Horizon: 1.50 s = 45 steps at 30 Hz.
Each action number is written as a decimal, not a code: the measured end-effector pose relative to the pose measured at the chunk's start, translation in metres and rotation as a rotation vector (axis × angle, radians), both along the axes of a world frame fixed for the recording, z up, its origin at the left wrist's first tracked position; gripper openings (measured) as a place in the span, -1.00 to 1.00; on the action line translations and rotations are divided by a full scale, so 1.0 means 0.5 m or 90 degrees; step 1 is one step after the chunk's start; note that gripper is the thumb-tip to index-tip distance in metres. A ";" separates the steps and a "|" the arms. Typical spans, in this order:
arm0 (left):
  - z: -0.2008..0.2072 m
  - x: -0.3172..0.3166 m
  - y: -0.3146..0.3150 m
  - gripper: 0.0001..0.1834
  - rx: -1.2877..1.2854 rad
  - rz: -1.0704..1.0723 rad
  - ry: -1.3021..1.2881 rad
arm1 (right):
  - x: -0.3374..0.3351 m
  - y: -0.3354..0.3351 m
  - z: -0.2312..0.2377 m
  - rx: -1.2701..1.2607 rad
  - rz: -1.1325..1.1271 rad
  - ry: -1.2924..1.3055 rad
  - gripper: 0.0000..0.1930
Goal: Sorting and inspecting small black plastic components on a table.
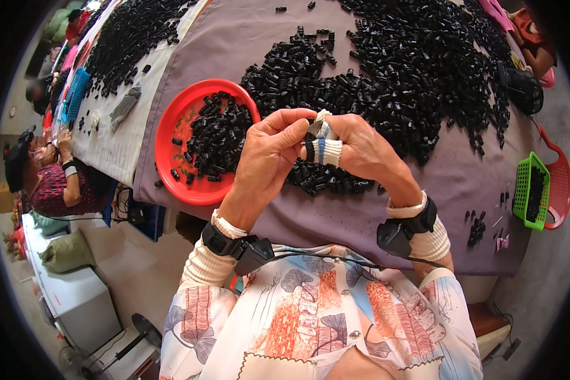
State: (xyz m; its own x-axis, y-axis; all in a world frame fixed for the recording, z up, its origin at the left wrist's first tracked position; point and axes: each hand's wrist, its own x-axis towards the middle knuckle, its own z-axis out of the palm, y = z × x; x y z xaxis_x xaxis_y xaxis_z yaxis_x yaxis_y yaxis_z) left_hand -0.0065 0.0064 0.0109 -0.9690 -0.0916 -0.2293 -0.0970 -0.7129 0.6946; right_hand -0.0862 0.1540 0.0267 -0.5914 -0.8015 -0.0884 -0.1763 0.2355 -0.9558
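My left hand is raised above the table's near edge, its thumb and forefinger pinched together beside my right hand. My right hand is curled closed, with white knit finger sleeves striped in blue on its fingers. Between the two hands shows a small grey piece; which hand grips it, and what it is, I cannot make out. Just left of them stands a red round tray with many small black plastic parts in it. A large heap of the same parts spreads beyond my hands.
A mauve cloth covers the table. At the right are a green basket, a red plastic chair and a black fan. Another person works at the left near a blue basket and another heap of black parts.
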 end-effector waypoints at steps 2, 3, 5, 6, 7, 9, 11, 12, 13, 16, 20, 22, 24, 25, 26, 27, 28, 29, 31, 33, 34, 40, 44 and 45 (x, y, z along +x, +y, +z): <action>-0.003 0.001 -0.003 -0.81 0.015 -0.021 0.001 | 0.001 -0.001 -0.011 -0.001 0.002 0.039 -0.68; -0.003 0.000 -0.003 -0.81 0.015 -0.022 0.001 | 0.001 -0.003 -0.019 -0.050 -0.007 0.032 -0.68; -0.003 -0.003 -0.001 -0.79 0.103 -0.012 -0.007 | 0.001 -0.002 -0.016 -0.099 -0.016 0.026 -0.68; -0.005 -0.002 -0.003 -0.79 0.103 -0.010 -0.007 | 0.003 0.000 -0.003 -0.079 -0.021 -0.049 -0.67; -0.010 -0.001 -0.005 -0.79 0.122 -0.019 0.005 | 0.004 0.001 0.004 -0.059 -0.026 -0.124 -0.66; -0.012 0.000 -0.006 -0.78 0.142 -0.028 0.017 | 0.001 -0.001 -0.008 -0.072 -0.037 -0.127 -0.70; -0.012 0.002 0.001 -0.78 0.153 -0.020 0.002 | 0.002 -0.002 -0.008 -0.085 -0.050 -0.131 -0.73; -0.012 0.003 0.000 -0.78 0.153 -0.019 0.002 | 0.001 -0.001 -0.001 -0.047 -0.046 -0.121 -0.68; -0.013 0.005 -0.001 -0.78 0.150 -0.023 0.002 | 0.001 -0.001 0.003 -0.010 -0.041 -0.111 -0.62; -0.016 0.006 -0.004 -0.78 0.146 -0.030 0.006 | 0.000 -0.003 0.006 0.000 -0.039 -0.071 -0.61; -0.007 0.005 0.001 -0.78 0.125 -0.025 -0.001 | -0.001 -0.002 0.007 0.008 -0.042 -0.051 -0.59; -0.010 0.006 0.000 -0.78 0.120 -0.028 0.007 | -0.002 -0.002 0.006 0.015 -0.025 -0.048 -0.57; -0.011 0.007 0.000 -0.78 0.117 -0.031 0.014 | -0.003 -0.003 0.008 0.023 -0.019 -0.042 -0.57; -0.010 0.007 0.000 -0.78 0.114 -0.031 0.014 | -0.003 -0.003 0.009 0.031 -0.014 -0.035 -0.57; -0.009 0.008 0.000 -0.78 0.112 -0.031 0.015 | -0.003 -0.003 0.008 0.031 -0.014 -0.035 -0.57; -0.010 0.007 0.001 -0.78 0.113 -0.032 0.014 | -0.003 -0.003 0.008 0.025 -0.011 -0.033 -0.57; -0.011 0.006 0.002 -0.78 0.110 -0.029 0.010 | -0.004 -0.002 0.007 0.019 -0.008 -0.031 -0.57; -0.012 0.005 0.002 -0.78 0.108 -0.026 0.005 | -0.004 -0.002 0.004 0.020 -0.008 -0.031 -0.57; -0.008 0.005 0.004 -0.78 0.106 -0.015 -0.007 | -0.004 -0.004 -0.002 -0.010 -0.005 -0.002 -0.58; -0.009 0.006 0.000 -0.78 0.104 -0.003 -0.019 | -0.002 -0.005 -0.005 -0.016 -0.008 -0.042 -0.60; -0.016 0.007 -0.008 -0.78 0.088 0.008 -0.014 | -0.001 -0.004 -0.005 -0.021 -0.012 -0.083 -0.61; -0.020 0.042 -0.108 -0.78 -0.164 0.170 -0.014 | -0.025 0.024 -0.004 -0.058 -0.089 -0.090 -0.76; -0.040 0.086 -0.195 -0.82 -0.594 0.326 -0.127 | -0.038 0.041 -0.002 -0.101 -0.165 -0.122 -0.78; -0.041 0.083 -0.189 -0.82 -0.592 0.323 -0.127 | -0.042 0.045 -0.005 -0.099 -0.167 -0.122 -0.78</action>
State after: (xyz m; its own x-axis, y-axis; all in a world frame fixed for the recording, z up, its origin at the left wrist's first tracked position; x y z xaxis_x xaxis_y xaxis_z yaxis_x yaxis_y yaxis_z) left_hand 0.0352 -0.0883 -0.0097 -0.7215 -0.6923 -0.0120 -0.1097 0.0972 0.9892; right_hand -0.1070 0.1763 0.0241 -0.7635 -0.6370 -0.1068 0.0571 0.0981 -0.9935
